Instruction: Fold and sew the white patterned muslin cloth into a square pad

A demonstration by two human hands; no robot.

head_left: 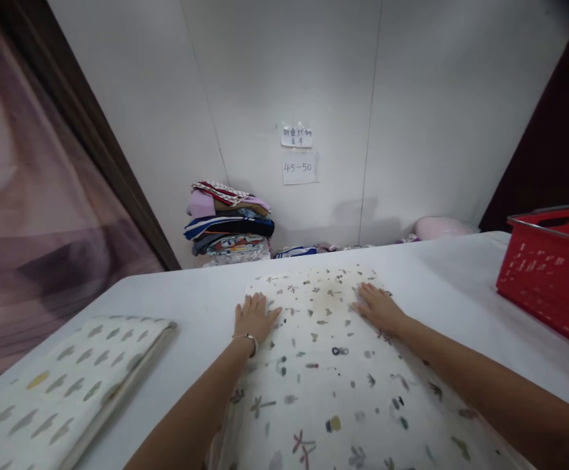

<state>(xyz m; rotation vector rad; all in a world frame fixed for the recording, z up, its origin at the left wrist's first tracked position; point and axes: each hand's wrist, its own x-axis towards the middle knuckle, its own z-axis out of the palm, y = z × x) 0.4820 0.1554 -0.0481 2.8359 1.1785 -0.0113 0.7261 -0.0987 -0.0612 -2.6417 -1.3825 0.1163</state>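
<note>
Head view: you lay both hands on a printed cloth (318,352) at the ctr. of a white table (196,307), its far end nr. the back edge, its near end running out of frame. Your left hand (257,318), w/ a bracelet (251,339) at the wrist, rests palm down on the L edge, fingers fanned and thumb pointing inward; your right hand (377,310) lies flat by the R edge, a touch farther fwd., fingers spread too, nothing pinched in either. Best bet: keep pressure light & even, sweep outward from the middle w/ flat palms, and hold both edges level so the fabric doesn't skew. Watch the near L side, where the layers look loose & may crease. Mind your right forearm (485,375) as well; it runs along the cloth's R side and could drag it. To the L, a folded cloth (78,365) w/ cloud-like marks lies well apart; to the R, a red basket (543,261) sits at the table's side. Bkgd.: stacked clothes (230,225) by a pale wall (411,98), two paper notes (300,176), the lower reading "45-50," plus a pinkish curtain (44,228) far L.
</note>
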